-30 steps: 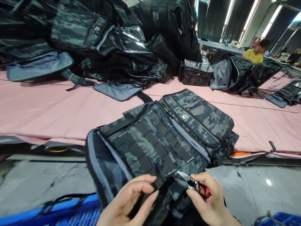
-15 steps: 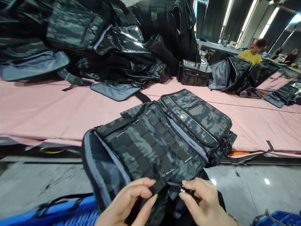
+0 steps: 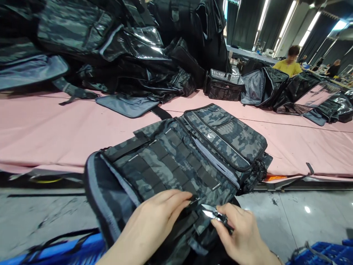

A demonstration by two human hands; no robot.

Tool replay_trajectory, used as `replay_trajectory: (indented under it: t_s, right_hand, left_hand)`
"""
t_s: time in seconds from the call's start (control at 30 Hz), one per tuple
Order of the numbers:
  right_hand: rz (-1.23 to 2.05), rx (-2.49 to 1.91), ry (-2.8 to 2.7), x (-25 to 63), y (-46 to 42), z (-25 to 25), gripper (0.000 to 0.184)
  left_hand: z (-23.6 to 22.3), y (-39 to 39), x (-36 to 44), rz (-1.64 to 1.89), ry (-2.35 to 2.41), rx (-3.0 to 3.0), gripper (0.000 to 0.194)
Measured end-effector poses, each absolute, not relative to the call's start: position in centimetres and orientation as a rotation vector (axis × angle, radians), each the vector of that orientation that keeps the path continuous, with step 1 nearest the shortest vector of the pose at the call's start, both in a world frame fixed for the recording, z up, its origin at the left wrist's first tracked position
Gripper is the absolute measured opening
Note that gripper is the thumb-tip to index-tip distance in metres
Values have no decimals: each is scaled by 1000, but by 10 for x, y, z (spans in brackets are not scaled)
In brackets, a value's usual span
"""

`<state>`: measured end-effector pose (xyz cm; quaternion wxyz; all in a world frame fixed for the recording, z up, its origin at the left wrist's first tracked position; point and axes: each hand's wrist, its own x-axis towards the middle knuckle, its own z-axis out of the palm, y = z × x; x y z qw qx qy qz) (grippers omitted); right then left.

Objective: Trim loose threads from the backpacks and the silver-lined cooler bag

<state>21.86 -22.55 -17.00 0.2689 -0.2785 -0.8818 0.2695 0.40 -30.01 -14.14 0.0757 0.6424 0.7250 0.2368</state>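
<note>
A dark camouflage backpack [image 3: 162,162] with rows of black webbing lies tilted over the near edge of the table, its front flap folded out. My left hand [image 3: 162,213] is closed at the bag's near side, thumb and fingers pinching beside the end of the webbing; the exact bit between the fingertips is hidden. In my right hand [image 3: 239,224] is a pair of thread snips [image 3: 213,213]. Their blades stand apart, pointing left towards my left fingertips, just above the fabric. A loose black strap end [image 3: 190,219] shows below the blades.
The table [image 3: 41,129] has a pink cover. Heaped dark bags [image 3: 118,55] fill its back left, and more open bags [image 3: 264,86] stand at the right. Blue crates [image 3: 328,254] are on the floor at lower right. A person in yellow [image 3: 288,66] sits farther back.
My left hand has let go of the black strap end and moved up to the bag's side. The snips have come into clearer view, blades apart. The view has shifted slightly right.
</note>
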Motion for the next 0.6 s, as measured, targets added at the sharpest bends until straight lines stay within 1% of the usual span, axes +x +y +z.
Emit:
replay_trajectory:
  t_s: [0.13,0.2,0.27,0.37,0.6]
  right_hand:
    - [723,-766,-2367,217,-225,-169,13]
    - [671,-766,-2378,215,-224,-169,14]
    - [620,-766,-2401,212,-222,-168,14]
    - [562,-789,-2470,208,-219,-163,13]
    - [445,-841,-2661,198,-215,-146,4]
  left_hand:
    - [-138,-281,9,243,2127,2119,33]
    - [-133,-278,14,101,2096,2176,31]
    - [-131,-277,18,48,2081,2238,29]
    - [-136,-279,17,119,2089,2314,30]
    - [-151,-285,5,635,2183,2227,33]
